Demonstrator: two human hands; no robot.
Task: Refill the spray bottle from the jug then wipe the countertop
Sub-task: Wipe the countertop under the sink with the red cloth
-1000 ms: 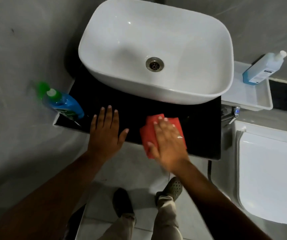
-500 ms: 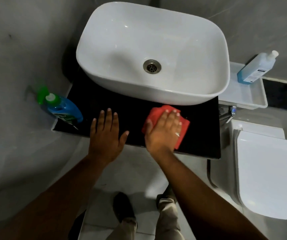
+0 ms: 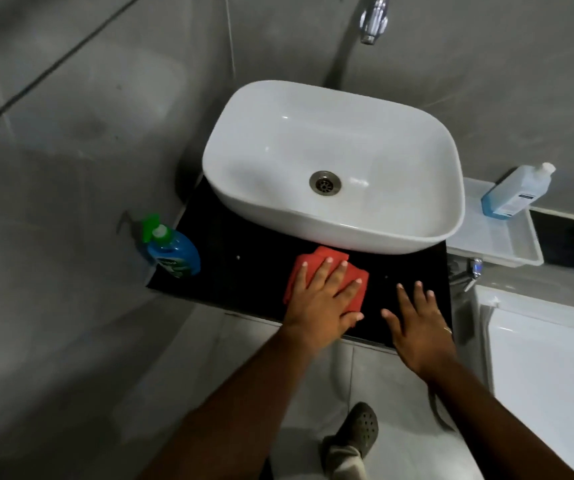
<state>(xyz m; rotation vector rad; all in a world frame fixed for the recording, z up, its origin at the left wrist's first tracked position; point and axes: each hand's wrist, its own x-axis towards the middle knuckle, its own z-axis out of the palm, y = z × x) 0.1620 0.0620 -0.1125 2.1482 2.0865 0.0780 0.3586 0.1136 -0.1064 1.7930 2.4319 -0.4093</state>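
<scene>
The left hand (image 3: 320, 303) lies flat, fingers spread, pressing the red cloth (image 3: 327, 271) onto the black desk (image 3: 244, 268) before the basin; unwiped desk stretches leftward toward the spray bottle (image 3: 173, 252); the right hand (image 3: 417, 327) rests open, empty, just beside.

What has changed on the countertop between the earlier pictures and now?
The red cloth changed hands: the right hand let it go and now lies flat on the black countertop, to the cloth's right. The left hand now presses on the cloth. The camera tilted up, so the tap shows. The spray bottle, sink and blue bottle stayed put.
</scene>
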